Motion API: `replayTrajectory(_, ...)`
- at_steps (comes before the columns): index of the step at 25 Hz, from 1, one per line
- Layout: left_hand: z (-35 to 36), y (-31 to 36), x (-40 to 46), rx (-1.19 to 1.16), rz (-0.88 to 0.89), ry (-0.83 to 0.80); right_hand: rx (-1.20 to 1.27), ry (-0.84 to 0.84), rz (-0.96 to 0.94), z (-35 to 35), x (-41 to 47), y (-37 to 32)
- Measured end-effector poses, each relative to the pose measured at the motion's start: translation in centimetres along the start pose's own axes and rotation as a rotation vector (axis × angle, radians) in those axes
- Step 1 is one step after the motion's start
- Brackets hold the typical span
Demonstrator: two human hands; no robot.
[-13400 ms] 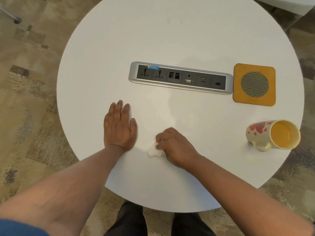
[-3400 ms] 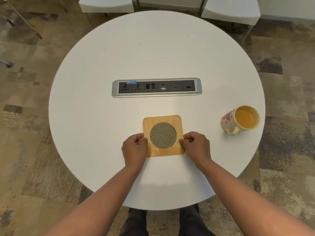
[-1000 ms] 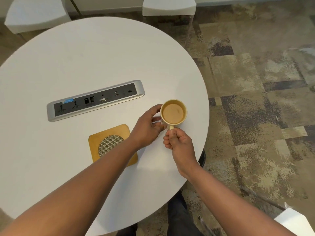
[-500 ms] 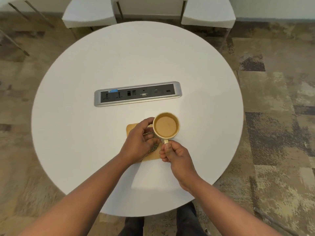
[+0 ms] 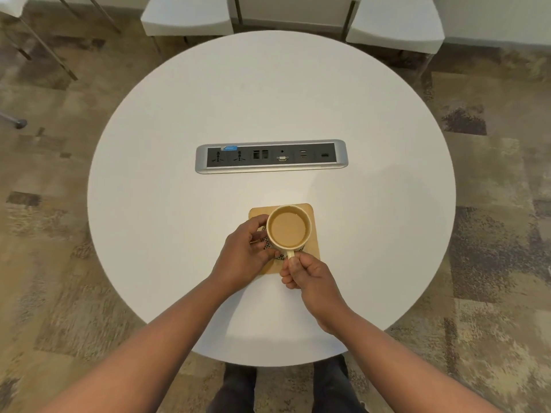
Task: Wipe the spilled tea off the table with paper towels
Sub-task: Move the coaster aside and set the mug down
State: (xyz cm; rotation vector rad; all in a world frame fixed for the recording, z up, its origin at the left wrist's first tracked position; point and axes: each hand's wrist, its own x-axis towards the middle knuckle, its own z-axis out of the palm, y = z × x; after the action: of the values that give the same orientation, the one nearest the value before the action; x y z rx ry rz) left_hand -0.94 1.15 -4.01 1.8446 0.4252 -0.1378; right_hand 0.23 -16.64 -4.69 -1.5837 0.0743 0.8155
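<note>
Right hand [image 5: 310,274] fingers [image 5: 290,265] pinch handle, left hand [image 5: 243,254] fingers cup side of tea-filled mug [image 5: 288,228], over coaster [image 5: 311,234].

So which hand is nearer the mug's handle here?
Right. The right hand pinches the handle at the near side of the mug; the left hand cups the mug's left wall, away from the handle.
</note>
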Motion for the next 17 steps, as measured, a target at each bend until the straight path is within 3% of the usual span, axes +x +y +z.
replayTrajectory(17, -0.6, -1.5, 0.1, 0.024, 0.001, 0.023, -0.06, -0.03, 0.009, -0.1, 0.6, 0.3)
